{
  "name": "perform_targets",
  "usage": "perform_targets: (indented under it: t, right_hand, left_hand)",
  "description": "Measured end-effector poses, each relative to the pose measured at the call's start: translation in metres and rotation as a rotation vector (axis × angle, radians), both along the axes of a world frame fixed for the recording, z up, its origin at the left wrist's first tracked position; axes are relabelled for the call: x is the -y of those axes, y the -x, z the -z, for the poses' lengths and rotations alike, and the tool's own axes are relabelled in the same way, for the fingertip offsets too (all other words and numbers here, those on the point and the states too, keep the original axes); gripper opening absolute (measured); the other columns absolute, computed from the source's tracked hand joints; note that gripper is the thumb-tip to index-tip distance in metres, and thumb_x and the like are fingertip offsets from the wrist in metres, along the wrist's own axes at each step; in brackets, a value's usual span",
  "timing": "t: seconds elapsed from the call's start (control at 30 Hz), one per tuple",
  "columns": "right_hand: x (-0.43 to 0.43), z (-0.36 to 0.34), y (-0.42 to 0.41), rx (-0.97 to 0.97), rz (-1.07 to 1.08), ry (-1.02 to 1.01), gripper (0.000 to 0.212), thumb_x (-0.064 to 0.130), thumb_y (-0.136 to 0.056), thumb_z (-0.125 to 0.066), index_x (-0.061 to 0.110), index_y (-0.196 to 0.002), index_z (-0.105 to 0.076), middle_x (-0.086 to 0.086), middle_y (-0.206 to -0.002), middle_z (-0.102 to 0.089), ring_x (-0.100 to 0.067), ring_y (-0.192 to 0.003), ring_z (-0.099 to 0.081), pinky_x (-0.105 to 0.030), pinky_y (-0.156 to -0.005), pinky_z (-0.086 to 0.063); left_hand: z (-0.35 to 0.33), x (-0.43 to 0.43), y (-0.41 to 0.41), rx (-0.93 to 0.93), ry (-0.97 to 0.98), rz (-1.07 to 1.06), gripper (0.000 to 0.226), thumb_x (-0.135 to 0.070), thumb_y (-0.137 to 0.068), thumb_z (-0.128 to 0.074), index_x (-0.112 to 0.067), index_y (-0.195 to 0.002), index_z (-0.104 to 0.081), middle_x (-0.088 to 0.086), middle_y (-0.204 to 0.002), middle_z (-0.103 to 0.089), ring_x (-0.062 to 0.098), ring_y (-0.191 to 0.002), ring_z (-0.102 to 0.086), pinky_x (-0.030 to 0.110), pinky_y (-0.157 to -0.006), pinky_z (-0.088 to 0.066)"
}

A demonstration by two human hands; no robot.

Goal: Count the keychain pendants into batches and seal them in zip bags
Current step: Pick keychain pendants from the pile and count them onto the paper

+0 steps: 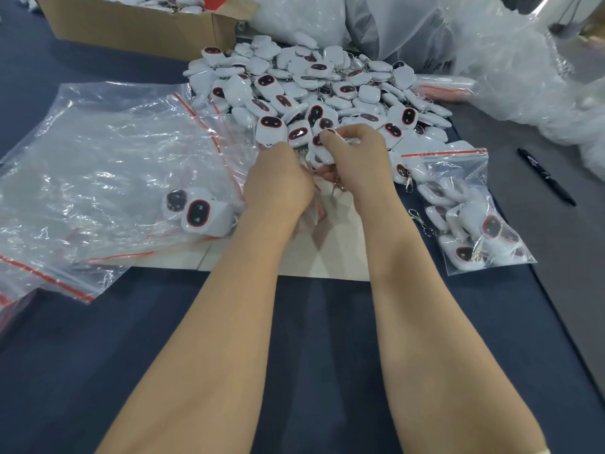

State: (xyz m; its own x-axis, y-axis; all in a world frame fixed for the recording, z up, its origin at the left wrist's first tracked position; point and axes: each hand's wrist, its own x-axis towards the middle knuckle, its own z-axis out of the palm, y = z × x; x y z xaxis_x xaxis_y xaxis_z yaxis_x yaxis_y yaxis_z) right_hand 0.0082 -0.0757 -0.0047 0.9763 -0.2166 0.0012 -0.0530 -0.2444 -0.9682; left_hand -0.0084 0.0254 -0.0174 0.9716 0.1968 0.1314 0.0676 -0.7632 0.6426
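Observation:
A heap of white keychain pendants [314, 86] with dark red-rimmed faces lies at the table's middle back. At its near edge my right hand [357, 158] grips a few pendants, their chains hanging below the fingers. My left hand [278, 185] is curled right beside it, fingers hidden under the palm; what it holds is not visible. Two pendants [196, 213] lie on a stack of clear zip bags [98, 165] with red seal strips at the left. On the right lies a filled zip bag [471, 214] holding several pendants.
A cardboard box [140, 24] with more pendants stands at the back left. Crumpled clear plastic bags [491, 50] fill the back right. A black pen [545, 176] lies at the right. A beige sheet [324, 253] lies under my hands on the dark blue table [311, 339].

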Motion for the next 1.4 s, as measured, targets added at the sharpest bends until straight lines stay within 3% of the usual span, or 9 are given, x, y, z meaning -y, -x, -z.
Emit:
perform_targets:
  t: [0.27,0.4,0.6,0.7,0.8,0.97,1.13,1.3,1.4]
  right_hand:
    - [0.003,-0.007,0.008,-0.024,-0.167,0.312,0.031,0.028,-0.082,-0.071,0.011,-0.095,-0.049,-0.002,-0.07,-0.065,-0.004,-0.042,-0.054,-0.015,-0.043,-0.039]
    - [0.009,-0.011,0.004,0.029,0.01,0.129,0.023,0.027,-0.088,-0.065,0.012,-0.102,-0.054,-0.01,-0.091,-0.066,-0.012,-0.054,-0.06,-0.029,-0.055,-0.05]
    - [0.006,-0.013,0.005,-0.166,-0.181,-0.218,0.014,0.011,-0.092,-0.06,0.003,-0.102,-0.056,-0.016,-0.08,-0.065,-0.019,-0.059,-0.065,-0.027,-0.058,-0.058]
    - [0.01,-0.012,0.007,-0.225,-0.214,-0.152,0.002,0.003,-0.092,-0.054,0.003,-0.093,-0.055,-0.017,-0.078,-0.062,-0.025,-0.061,-0.063,-0.044,-0.076,-0.058]
    - [0.013,-0.01,0.009,-0.237,-0.252,0.067,0.017,0.003,-0.09,-0.056,0.005,-0.107,-0.058,-0.011,-0.077,-0.061,-0.019,-0.051,-0.064,-0.033,-0.056,-0.057]
    - [0.014,-0.01,0.01,-0.229,-0.352,0.232,0.016,0.008,-0.084,-0.064,0.019,-0.095,-0.064,0.004,-0.055,-0.065,-0.014,-0.05,-0.062,-0.032,-0.065,-0.059]
    - [0.002,-0.008,0.008,-0.058,-0.274,0.18,0.016,0.001,-0.086,-0.057,0.001,-0.07,-0.056,-0.001,-0.047,-0.058,-0.007,-0.039,-0.058,-0.026,-0.053,-0.057]
    - [0.003,-0.005,0.011,-0.143,-0.553,0.281,0.025,-0.006,-0.082,-0.042,-0.005,-0.087,-0.066,-0.022,-0.075,-0.065,-0.023,-0.067,-0.058,-0.043,-0.078,-0.052]
    - [0.006,-0.005,0.014,-0.181,-0.64,0.09,0.032,-0.018,-0.084,-0.036,0.0,-0.083,-0.062,-0.018,-0.07,-0.06,-0.024,-0.062,-0.054,-0.037,-0.065,-0.048]
  left_hand:
    - [-0.003,-0.005,-0.004,0.172,0.196,-0.086,0.014,-0.017,-0.09,-0.048,-0.009,-0.093,-0.059,0.007,-0.093,-0.064,0.026,-0.09,-0.059,0.03,-0.073,-0.044]
    - [0.001,0.001,-0.003,0.029,0.141,0.047,0.014,-0.02,-0.087,-0.058,-0.013,-0.1,-0.061,0.006,-0.097,-0.063,0.026,-0.095,-0.06,0.026,-0.074,-0.042]
    - [-0.001,0.003,0.0,-0.067,-0.001,0.153,0.017,-0.015,-0.082,-0.061,-0.008,-0.097,-0.06,0.007,-0.091,-0.059,0.026,-0.088,-0.057,0.027,-0.067,-0.036]
    - [-0.002,-0.001,0.001,-0.053,0.048,0.088,0.018,-0.013,-0.086,-0.057,-0.008,-0.103,-0.062,0.008,-0.098,-0.06,0.027,-0.092,-0.057,0.027,-0.071,-0.039]
    - [0.0,-0.007,0.001,-0.038,0.068,0.009,0.023,-0.023,-0.087,-0.057,-0.009,-0.104,-0.062,0.011,-0.106,-0.063,0.031,-0.099,-0.059,0.03,-0.075,-0.042]
    - [-0.005,-0.008,0.0,0.085,0.179,-0.063,0.014,-0.023,-0.086,-0.055,-0.015,-0.097,-0.061,0.002,-0.095,-0.061,0.024,-0.094,-0.059,0.025,-0.072,-0.038]
    - [-0.015,0.0,0.005,0.255,0.272,-0.052,0.02,-0.022,-0.085,-0.056,-0.015,-0.103,-0.062,0.003,-0.092,-0.066,0.021,-0.088,-0.061,0.026,-0.074,-0.044]
    - [-0.018,0.001,0.009,0.307,0.219,-0.073,0.019,-0.023,-0.083,-0.055,-0.018,-0.099,-0.063,0.002,-0.086,-0.062,0.02,-0.081,-0.058,0.026,-0.071,-0.044]
    - [-0.019,0.003,0.011,0.312,0.224,-0.051,0.016,-0.021,-0.082,-0.055,-0.017,-0.096,-0.064,-0.001,-0.077,-0.058,0.021,-0.078,-0.058,0.026,-0.07,-0.045]
